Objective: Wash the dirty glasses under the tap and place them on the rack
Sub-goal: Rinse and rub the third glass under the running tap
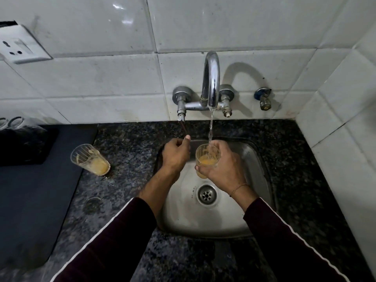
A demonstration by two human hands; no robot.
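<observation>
A chrome tap [211, 82] on the tiled wall runs a thin stream of water into a clear glass [207, 156] with orange residue. My right hand [223, 165] is wrapped around that glass and holds it upright over the steel sink [254, 159]. My left hand [176, 154] is closed, its fingertips pinching the end of the thin dark tap lever [183, 127] that hangs from the left valve. A second dirty glass [89, 159], also smeared orange, stands on the granite counter to the left of the sink.
A dark mat [36, 200] covers the counter at the left, with a black rack [22, 145] at its back holding clear glassware. A wall socket [22, 47] sits at the upper left. A small valve [264, 99] is right of the tap. The tiled side wall closes the right.
</observation>
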